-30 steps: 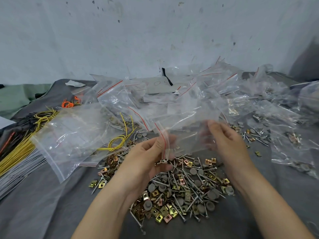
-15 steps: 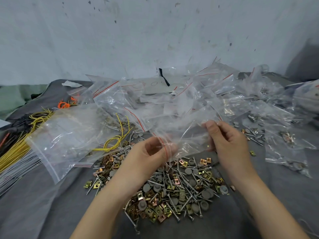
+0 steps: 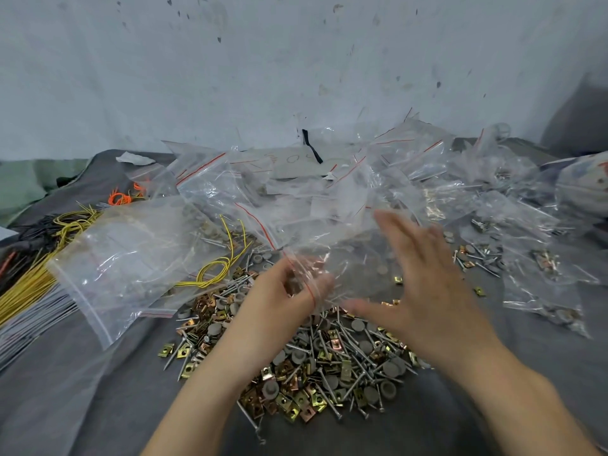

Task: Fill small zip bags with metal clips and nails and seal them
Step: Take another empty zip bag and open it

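Head | left fingers (image 3: 296, 284) pinch zip bag (image 3: 345, 258) | right hand (image 3: 424, 284) spread, blurred

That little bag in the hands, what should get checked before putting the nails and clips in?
1. Left hand pinches the zip bag by its red-lined edge: ok.
2. Right hand free to scoop: ok, fingers spread, though blurred.
3. Bag mouth open: cannot tell.
4. Bag empty: cannot tell; the plastic is see-through.
5. Pile of clips and nails close below the hands: ok.
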Demonstrator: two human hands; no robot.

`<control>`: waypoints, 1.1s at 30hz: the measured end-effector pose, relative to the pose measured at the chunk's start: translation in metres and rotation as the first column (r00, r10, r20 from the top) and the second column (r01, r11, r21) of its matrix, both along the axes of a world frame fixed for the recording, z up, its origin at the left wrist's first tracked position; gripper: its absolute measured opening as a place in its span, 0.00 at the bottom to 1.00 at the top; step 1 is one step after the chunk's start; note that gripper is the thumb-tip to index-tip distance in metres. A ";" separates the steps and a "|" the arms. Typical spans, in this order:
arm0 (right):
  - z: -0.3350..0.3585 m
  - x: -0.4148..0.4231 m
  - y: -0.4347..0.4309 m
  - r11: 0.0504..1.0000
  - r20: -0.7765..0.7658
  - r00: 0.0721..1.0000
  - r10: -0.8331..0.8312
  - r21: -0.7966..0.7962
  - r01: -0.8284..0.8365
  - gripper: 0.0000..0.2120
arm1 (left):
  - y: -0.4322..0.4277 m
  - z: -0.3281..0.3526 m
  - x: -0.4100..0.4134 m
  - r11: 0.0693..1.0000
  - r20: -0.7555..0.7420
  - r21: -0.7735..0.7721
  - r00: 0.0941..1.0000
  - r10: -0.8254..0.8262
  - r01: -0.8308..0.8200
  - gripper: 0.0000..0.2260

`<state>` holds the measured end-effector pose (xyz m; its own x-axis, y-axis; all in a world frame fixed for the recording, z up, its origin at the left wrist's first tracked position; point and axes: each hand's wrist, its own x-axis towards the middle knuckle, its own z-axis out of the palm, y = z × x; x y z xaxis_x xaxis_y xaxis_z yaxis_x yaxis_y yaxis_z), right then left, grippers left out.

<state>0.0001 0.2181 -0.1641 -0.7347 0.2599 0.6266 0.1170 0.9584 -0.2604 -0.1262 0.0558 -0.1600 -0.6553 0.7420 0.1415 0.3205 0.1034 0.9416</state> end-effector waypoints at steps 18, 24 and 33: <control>-0.013 -0.005 -0.028 0.982 0.187 0.966 0.177 -0.102 -0.161 0.38 | 0.013 -0.004 0.019 0.986 -0.214 -0.107 0.965 -0.149 0.128 0.13; -0.011 -0.002 -0.029 0.960 0.223 0.948 0.229 -0.214 -0.181 0.37 | 0.013 -0.002 0.018 0.992 -0.265 -0.127 0.963 -0.057 0.023 0.09; -0.019 -0.008 -0.029 0.976 0.231 0.953 0.198 -0.138 -0.169 0.35 | 0.011 -0.003 0.023 0.964 -0.158 -0.249 0.986 0.053 -0.091 0.06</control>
<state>-0.0082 0.1890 -0.1833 -0.9021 0.1663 0.3982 0.0149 0.9342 -0.3564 -0.1036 0.0665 -0.1631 -0.6943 0.7177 0.0535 0.4373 0.3617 0.8234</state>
